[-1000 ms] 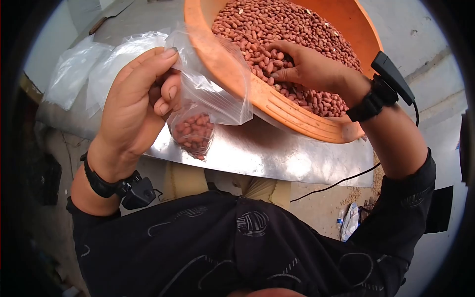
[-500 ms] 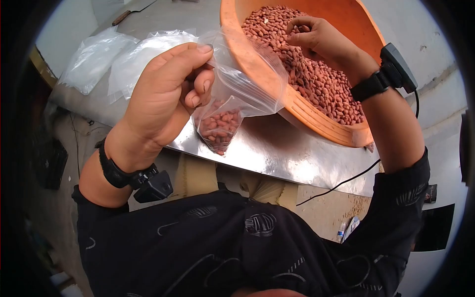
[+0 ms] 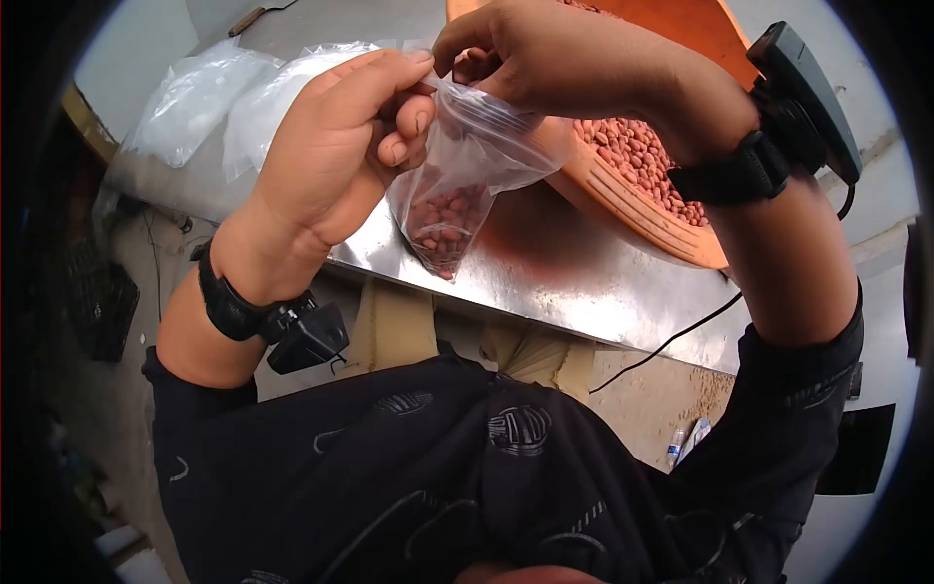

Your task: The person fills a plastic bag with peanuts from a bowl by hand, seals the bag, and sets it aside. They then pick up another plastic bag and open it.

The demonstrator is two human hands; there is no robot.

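Note:
My left hand (image 3: 341, 146) pinches the top edge of a clear zip bag (image 3: 477, 146), which hangs with reddish-brown nuts (image 3: 448, 229) in its lower part. At the bag's mouth is my right hand (image 3: 545, 58), its fingers curled around several nuts and pointing down toward the opening. Behind and below the right forearm stands an orange basin (image 3: 623, 195) holding a large heap of the same nuts (image 3: 632, 156), partly hidden by that hand.
Two stacks of empty clear bags (image 3: 195, 107) lie on the metal table (image 3: 603, 302) at the back left. A wooden-handled tool (image 3: 247, 21) is beyond them. A black cable (image 3: 671, 341) runs from the table's front edge. A bottle (image 3: 675, 446) is on the floor.
My right hand has moved left from the heap in the basin to the bag's mouth, with nuts in its fingers. My left hand still holds the bag, nearly in place.

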